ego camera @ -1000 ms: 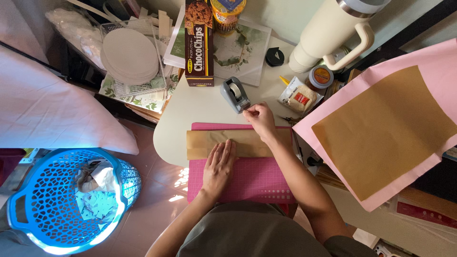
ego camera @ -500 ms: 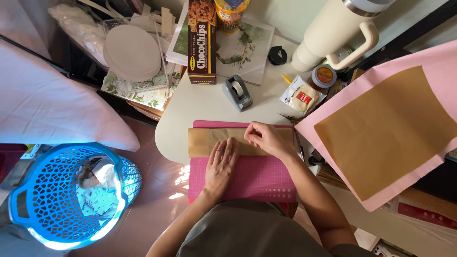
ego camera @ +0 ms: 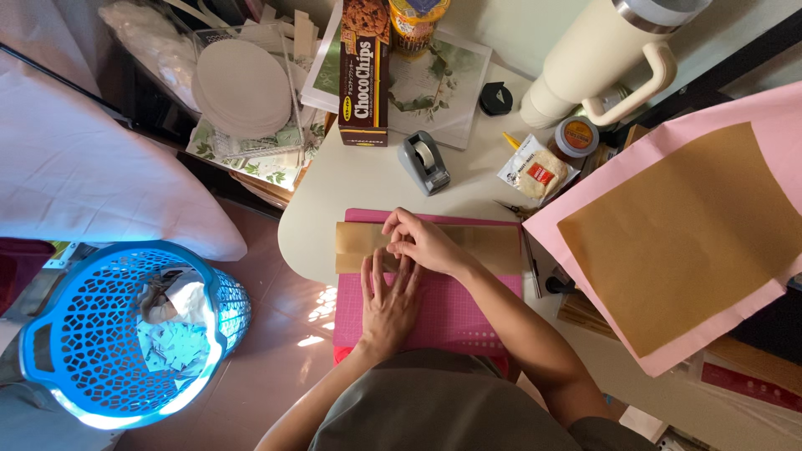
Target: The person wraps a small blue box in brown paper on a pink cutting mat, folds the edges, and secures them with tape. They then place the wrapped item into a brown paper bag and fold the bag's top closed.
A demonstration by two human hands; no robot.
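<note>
Left hand (ego camera: 388,301) flat, fingers spread, pressing brown paper strip (ego camera: 468,245) onto pink cutting mat (ego camera: 451,313). Right hand (ego camera: 422,240) curled, fingertips pinching the strip's edge. Blue laundry basket (ego camera: 100,367) holding crumpled paper scraps (ego camera: 171,326).

Paper strip (ego camera: 493,244) middle (under hands) hidden

Brown, pink and blue
Brown paper strip (ego camera: 484,244) on a pink gridded mat (ego camera: 468,309); cream table (ego camera: 351,179); blue lattice basket (ego camera: 92,334).
</note>
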